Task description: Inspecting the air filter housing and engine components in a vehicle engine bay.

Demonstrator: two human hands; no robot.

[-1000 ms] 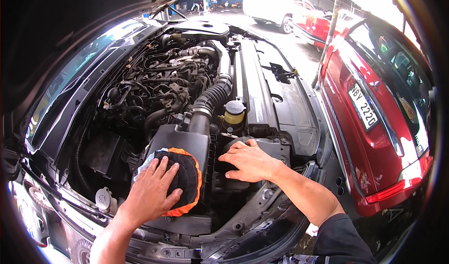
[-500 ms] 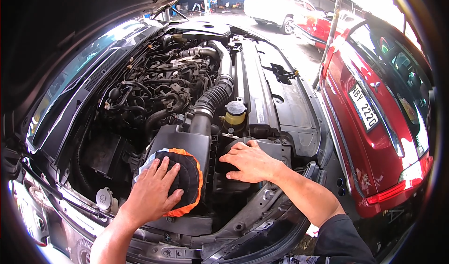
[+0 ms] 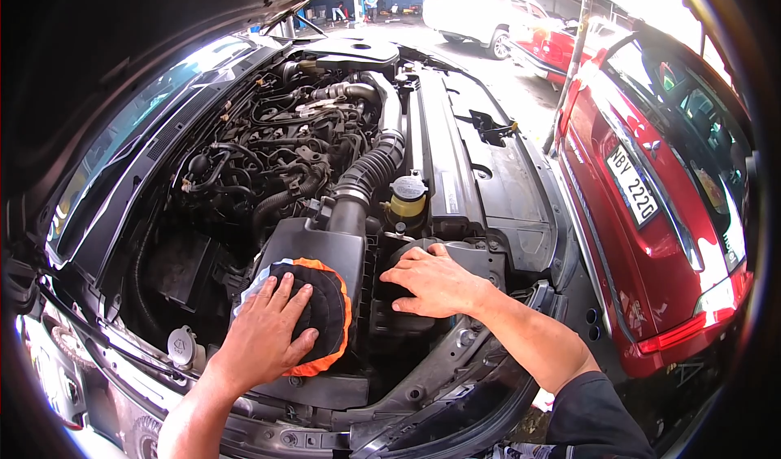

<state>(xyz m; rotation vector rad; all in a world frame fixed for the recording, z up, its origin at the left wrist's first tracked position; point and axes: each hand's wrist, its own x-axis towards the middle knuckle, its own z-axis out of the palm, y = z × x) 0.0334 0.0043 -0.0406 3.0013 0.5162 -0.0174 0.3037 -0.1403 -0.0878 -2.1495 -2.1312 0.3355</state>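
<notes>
Our left hand (image 3: 264,337) presses flat, fingers spread, on a black cloth with orange trim (image 3: 321,313) atop the air filter box (image 3: 321,252). Right of that box, our right hand (image 3: 435,282) rests open-palmed on a black housing (image 3: 480,256), gripping nothing.

Head camera looks steeply down (close, fisheye-bent) into the engine bay (image 3: 325,158).
</notes>
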